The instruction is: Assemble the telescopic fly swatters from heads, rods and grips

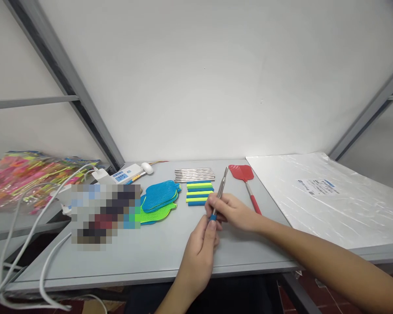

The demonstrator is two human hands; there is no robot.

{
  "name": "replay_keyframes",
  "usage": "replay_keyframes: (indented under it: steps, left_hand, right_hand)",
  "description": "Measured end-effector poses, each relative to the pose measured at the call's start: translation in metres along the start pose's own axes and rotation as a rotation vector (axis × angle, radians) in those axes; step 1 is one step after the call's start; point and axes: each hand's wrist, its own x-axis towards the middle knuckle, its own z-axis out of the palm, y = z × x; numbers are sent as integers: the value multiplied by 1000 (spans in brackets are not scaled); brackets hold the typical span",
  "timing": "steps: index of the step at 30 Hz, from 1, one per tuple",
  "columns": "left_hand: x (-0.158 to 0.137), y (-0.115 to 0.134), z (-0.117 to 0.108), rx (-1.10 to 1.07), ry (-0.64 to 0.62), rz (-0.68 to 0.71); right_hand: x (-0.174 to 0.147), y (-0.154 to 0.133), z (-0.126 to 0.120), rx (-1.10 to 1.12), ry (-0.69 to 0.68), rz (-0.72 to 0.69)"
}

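Observation:
In front of me, my left hand (199,250) is closed round a blue handle grip (213,217), most of which the fingers hide. My right hand (231,210) grips a shiny metal rod (222,188) just above it. The rod's lower end meets the blue grip; how far it goes in is hidden. Beyond my hands lie blue and yellow-green handle grips (199,192) in a row, with several metal rods (194,175) behind them. On the left are stacked blue fly swatter heads (160,195) and a green one (155,214). A red fly swatter (242,173) with a red handle rests to the right.
A white plastic-wrapped sheet (314,200) covers the table's right side. At the left are a power strip (124,175), white cables (42,218) and a blurred-out patch. Bagged colourful items (36,181) lie farther left. A wall stands behind the grey table (150,250).

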Motion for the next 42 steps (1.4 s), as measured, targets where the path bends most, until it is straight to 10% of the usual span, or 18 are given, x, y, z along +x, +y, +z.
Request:
replay_keyframes:
  steps: [16,26,32,42]
  left_hand:
    - [-2,14,-6,5,-15,-54]
    - [-12,71,-89,-583,377,328]
    - [-33,83,-113,-362,390,451]
    - [-27,74,-127,-112,332,351]
  right_hand:
    - [10,-16,-24,311,309,-141]
    - [-19,-51,5,-584,5,-6]
    - [-22,-48,50,-1001,-274,-30]
    - [8,-18,61,-1463,-271,-215]
